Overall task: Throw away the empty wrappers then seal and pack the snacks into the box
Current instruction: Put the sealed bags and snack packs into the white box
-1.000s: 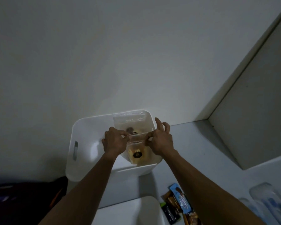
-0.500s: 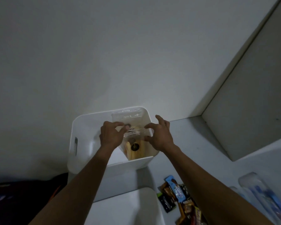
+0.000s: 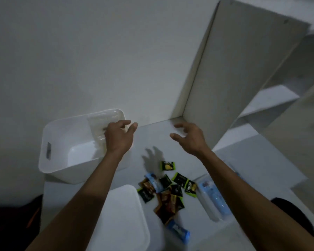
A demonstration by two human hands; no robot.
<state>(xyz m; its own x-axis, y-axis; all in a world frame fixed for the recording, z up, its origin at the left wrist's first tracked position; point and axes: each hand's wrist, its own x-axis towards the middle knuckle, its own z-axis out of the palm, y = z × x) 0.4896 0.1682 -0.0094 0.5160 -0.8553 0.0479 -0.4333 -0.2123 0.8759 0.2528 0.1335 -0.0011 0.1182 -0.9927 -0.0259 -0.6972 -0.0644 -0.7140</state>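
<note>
Plainly, the white open-topped plastic box [image 3: 62,142] is the landmark here: it stands at the back of the pale surface [image 3: 152,138], against the wall, so that both hands can reach it. Inside it, leaning on the wall nearest the corner, is a clear zip-top plastic bag [image 3: 98,127]; its contents are too blurred to tell. The left hand [image 3: 119,140] hangs over that side of the box with its grip released, fingers spread and holding nothing. The right hand [image 3: 190,140] hovers well to the right of the box, also released and empty, fingers curled as if ready to take something.

In front of the box and to its right lies a loose heap of small snack packets [image 3: 168,192], green-edged, brown and blue, not yet packed. Right of the heap lies a clear bag with blue items [image 3: 212,200]. A white rounded lid [image 3: 123,218] rests directly in front of the box, likely kept off until packing ends.

My guess is the next reach goes to the heap.
</note>
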